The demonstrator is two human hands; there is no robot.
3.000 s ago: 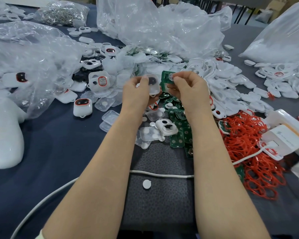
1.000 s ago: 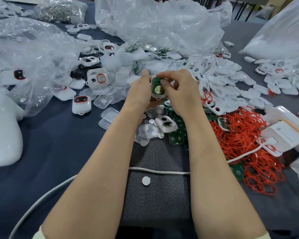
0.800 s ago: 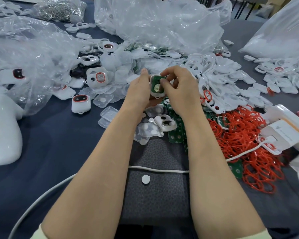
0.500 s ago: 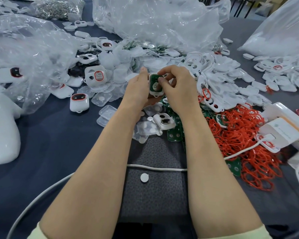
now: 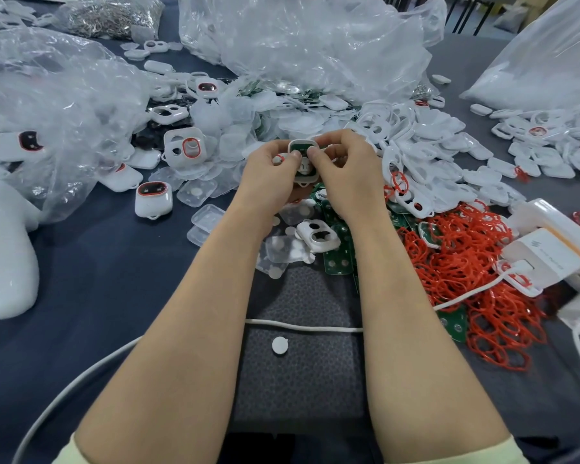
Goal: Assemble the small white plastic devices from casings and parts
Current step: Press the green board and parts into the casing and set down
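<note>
Pinching from the left, your left grip (image 5: 268, 172) holds the white casing (image 5: 307, 177) above the worktop (image 5: 114, 279) mid-pile, while your right grip (image 5: 345, 169) pinches it too, pressing in the green board (image 5: 298, 148), separate three seconds ago, now seated, so a cover likely follows.

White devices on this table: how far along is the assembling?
Done: one closed device with a red-rimmed window lies set aside at the left. In hand: the left hand and right hand pinch a white casing with a green board seated in it. Left: heaps of empty casings, loose boards and red rings wait.
</note>
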